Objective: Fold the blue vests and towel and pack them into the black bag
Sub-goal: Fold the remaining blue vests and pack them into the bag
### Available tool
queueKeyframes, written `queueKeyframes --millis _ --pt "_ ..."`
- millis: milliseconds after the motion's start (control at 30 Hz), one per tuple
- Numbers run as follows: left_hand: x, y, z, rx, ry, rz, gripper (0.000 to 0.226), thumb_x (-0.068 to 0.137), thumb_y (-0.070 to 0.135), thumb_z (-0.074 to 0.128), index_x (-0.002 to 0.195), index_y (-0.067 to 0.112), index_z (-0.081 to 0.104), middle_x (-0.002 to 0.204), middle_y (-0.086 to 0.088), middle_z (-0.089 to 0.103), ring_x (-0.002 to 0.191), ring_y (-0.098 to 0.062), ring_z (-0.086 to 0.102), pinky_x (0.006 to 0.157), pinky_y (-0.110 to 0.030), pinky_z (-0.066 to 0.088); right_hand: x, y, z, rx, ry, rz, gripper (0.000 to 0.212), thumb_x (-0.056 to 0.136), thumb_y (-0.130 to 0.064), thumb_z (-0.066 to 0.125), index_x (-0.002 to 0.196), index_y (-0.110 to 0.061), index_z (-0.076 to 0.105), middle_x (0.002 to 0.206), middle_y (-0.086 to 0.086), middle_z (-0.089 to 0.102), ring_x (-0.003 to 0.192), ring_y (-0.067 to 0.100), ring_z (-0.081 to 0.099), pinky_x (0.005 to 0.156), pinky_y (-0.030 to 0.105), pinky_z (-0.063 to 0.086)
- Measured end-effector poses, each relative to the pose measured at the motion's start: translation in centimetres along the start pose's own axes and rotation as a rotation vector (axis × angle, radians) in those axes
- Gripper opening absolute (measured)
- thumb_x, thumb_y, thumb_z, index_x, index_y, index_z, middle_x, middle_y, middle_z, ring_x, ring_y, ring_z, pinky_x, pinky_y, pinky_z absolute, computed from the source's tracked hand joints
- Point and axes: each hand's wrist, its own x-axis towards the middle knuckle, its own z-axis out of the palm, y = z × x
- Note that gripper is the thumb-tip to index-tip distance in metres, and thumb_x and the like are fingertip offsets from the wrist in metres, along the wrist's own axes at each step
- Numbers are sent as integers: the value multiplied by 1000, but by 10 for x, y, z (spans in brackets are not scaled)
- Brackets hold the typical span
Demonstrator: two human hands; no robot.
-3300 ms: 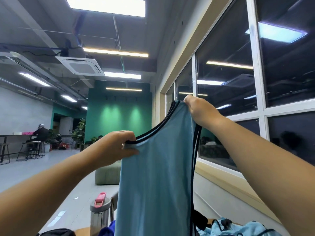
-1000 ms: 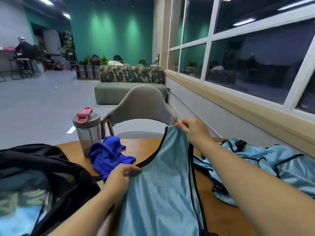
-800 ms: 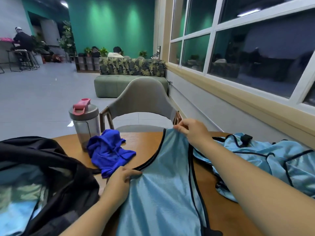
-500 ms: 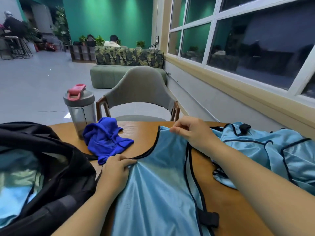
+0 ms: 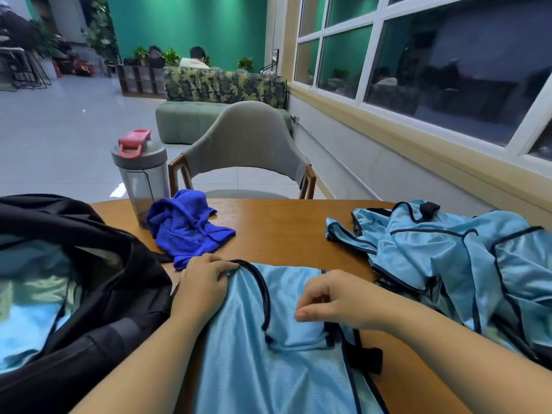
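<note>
A light blue vest with dark trim lies flat on the wooden table in front of me, its right shoulder strap folded down onto its chest. My left hand grips the left strap at the vest's top edge. My right hand hovers with curled fingers just over the folded-down strap; I cannot tell whether it pinches the fabric. A crumpled royal-blue towel lies behind my left hand. The open black bag sits on the left, light blue fabric inside. More blue vests are heaped on the right.
A grey shaker bottle with a pink lid stands behind the towel near the table's far edge. A grey chair faces me across the table. A window wall runs along the right, and people sit far off in the room.
The vest came down from held up in the air onto the table. My right hand carried its strap from the far edge back toward me, folding it over. The left hand kept its grip.
</note>
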Motion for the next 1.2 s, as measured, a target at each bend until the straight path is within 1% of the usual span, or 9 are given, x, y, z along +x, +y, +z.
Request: queueKeyframes --millis 133,233,333,467,567,700,800,1033,1200 --pt "1 -1 -1 -19 -1 3 32 87 6 55 100 28 75 102 8 62 105 -19 52 94 -41 41 20 28 -6 -108 244 80 13 90 -34 64 103 -30 66 103 -11 61 95 4 57 88 28 49" --pt "2 -3 0 -21 -3 6 33 88 5 54 100 27 75 102 7 62 105 -19 53 95 -39 41 35 52 -6 -74 198 232 33 97 -19 49 128 -29 53 127 -12 51 119 8 48 102 29 42" --pt "3 -3 1 -25 6 -1 32 89 4 53 100 24 75 104 3 64 105 -21 52 94 -36 41 39 62 -8 126 169 286 46 90 -3 41 123 -31 58 128 -13 56 123 8 49 107 31 39" --pt "3 -2 0 -43 7 -8 32 90 3 52 101 21 75 105 1 63 105 -22 52 94 -35 40 27 69 -14 230 44 226 45 89 -12 55 125 -39 57 128 -22 54 119 -3 49 102 21 40" --pt "3 0 -1 -40 1 -15 31 91 3 51 103 20 74 106 0 63 106 -23 52 93 -32 38 27 73 -3 273 165 210 29 91 -21 63 116 -37 63 115 -23 62 105 -9 55 81 8 44" --pt "1 2 -3 -41 3 -36 33 92 4 49 106 21 73 107 1 62 107 -23 50 90 -27 34 42 77 11 188 440 274 27 92 -10 53 95 -32 68 94 -14 69 87 5 64 78 27 54" --pt "0 4 -5 -28 7 -57 33 93 5 49 109 22 72 109 1 61 108 -22 49 86 -23 30 53 82 6 179 459 348 25 95 -17 48 97 -32 67 93 -11 70 86 13 66 81 41 55" --pt "9 4 -5 59 26 -156 36 94 13 46 114 31 69 117 -1 61 112 -24 53 90 -33 39 76 88 -5 118 402 388 24 94 -24 48 95 -26 71 92 -4 72 85 19 66 82 43 54" --pt "18 7 -3 155 13 -221 34 97 25 41 114 42 65 114 4 55 105 -27 56 81 -33 41 91 94 -14 100 443 483 32 94 -25 48 69 -5 55 68 15 58 58 22 48 58 31 36"
